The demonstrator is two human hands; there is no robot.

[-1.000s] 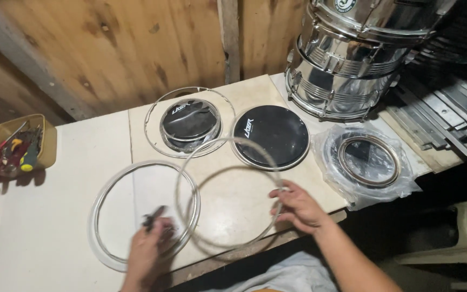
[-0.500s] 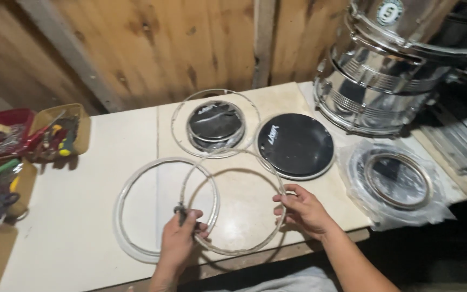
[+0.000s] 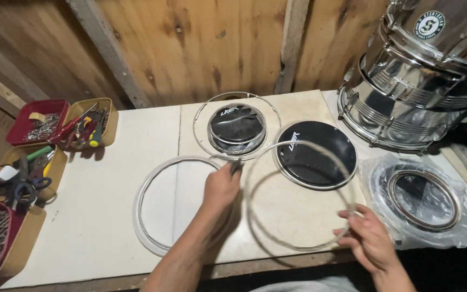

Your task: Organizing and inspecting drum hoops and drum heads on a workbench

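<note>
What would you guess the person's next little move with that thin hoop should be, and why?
Probably lower the thin metal hoop flat onto the table. Both the left hand and right hand hold it tilted above the bare surface, overlapping the black drumhead.

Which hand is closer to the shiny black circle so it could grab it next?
Probably the right. The right hand grips the near right edge of the thin metal hoop, and the black drumhead lies on its side of the table. The left hand sits farther left, holding the hoop's other edge, above the clear drumhead.
</note>
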